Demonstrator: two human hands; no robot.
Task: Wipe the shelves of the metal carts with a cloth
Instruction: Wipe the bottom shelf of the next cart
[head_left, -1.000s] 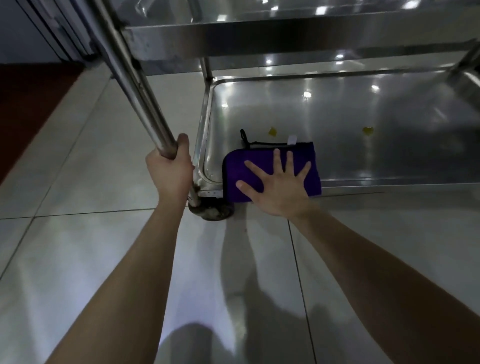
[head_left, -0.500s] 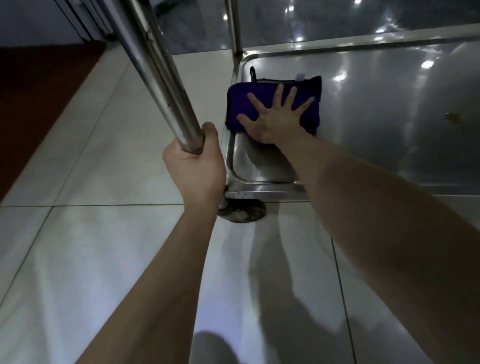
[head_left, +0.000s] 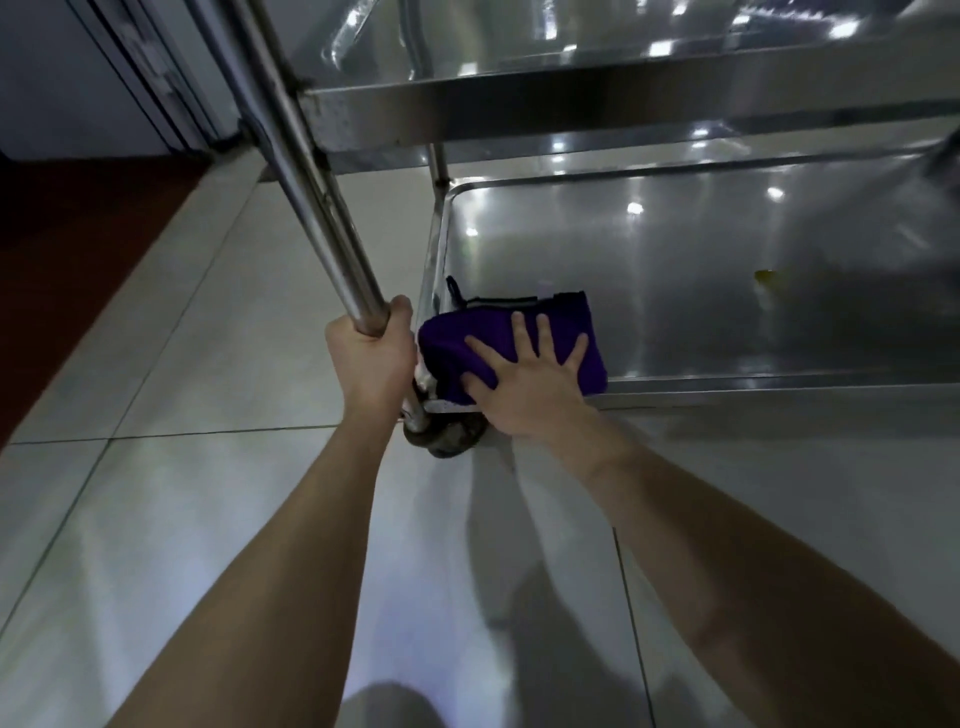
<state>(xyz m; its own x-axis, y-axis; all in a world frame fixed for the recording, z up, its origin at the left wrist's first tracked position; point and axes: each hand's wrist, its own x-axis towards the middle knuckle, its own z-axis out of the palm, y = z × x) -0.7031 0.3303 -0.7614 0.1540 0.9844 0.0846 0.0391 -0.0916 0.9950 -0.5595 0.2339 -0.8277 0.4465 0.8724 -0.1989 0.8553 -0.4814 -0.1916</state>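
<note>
The left hand (head_left: 370, 358) is gripping the cart's post (head_left: 311, 171) with fingers curled round it. The right hand (head_left: 524, 376) is pressing its spread fingers flat on the purple cloth (head_left: 571, 325), lying at the near left corner of the bottom shelf (head_left: 701, 270), seemingly overhanging the rim

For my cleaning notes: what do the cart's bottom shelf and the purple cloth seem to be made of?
Bottom shelf: probably stainless steel, polished; it mirrors lights as bright spots. Purple cloth: seemingly soft matte textile, perhaps microfibre; no shine, dark stitched edge.
</note>
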